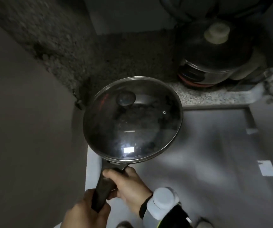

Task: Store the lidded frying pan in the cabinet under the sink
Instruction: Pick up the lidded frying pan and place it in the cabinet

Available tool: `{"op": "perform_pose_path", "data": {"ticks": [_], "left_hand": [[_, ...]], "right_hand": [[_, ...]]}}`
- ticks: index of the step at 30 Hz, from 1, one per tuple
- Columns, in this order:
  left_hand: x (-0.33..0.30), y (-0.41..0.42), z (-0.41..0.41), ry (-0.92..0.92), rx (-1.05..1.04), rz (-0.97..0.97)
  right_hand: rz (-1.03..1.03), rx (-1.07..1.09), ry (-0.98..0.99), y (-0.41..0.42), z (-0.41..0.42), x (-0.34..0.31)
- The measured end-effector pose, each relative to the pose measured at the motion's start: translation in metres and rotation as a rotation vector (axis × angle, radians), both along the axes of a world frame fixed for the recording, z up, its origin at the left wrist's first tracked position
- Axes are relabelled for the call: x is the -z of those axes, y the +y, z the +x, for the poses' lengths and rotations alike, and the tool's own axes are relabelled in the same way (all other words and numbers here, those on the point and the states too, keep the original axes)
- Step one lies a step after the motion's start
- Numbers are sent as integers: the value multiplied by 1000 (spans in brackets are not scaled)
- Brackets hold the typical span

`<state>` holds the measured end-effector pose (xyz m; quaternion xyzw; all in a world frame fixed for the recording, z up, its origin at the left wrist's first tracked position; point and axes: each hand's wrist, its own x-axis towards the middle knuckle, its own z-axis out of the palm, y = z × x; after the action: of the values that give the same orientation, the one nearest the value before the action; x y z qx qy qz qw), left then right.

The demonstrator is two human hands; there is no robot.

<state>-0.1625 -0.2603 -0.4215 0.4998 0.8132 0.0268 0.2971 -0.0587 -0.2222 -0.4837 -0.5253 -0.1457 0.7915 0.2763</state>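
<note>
Head view: both hands, left hand (pixel 84 211) behind right hand (pixel 129 186), grip the handle (pixel 103 188) of the lidded frying pan (pixel 132 119), which points ahead toward the cabinet floor (pixel 124 60).

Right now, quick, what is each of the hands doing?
Left hand: closed around the far end of the pan handle.
Right hand: closed on the same handle, nearer the frying pan, whose glass lid is on.

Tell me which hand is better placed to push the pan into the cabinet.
The right hand: it grips the handle nearest the lidded frying pan. The left hand holds only the handle's end.
</note>
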Motion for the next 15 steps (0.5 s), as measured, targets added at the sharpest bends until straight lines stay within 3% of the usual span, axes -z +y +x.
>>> {"op": "perform_pose_path", "data": {"ticks": [10,15], "left_hand": [[74,92,-4,29,56,262],[104,128,2,22,61,287]], "right_hand": [[152,-25,86,115,-10,79],[160,-50,85,161,-1,100]]}}
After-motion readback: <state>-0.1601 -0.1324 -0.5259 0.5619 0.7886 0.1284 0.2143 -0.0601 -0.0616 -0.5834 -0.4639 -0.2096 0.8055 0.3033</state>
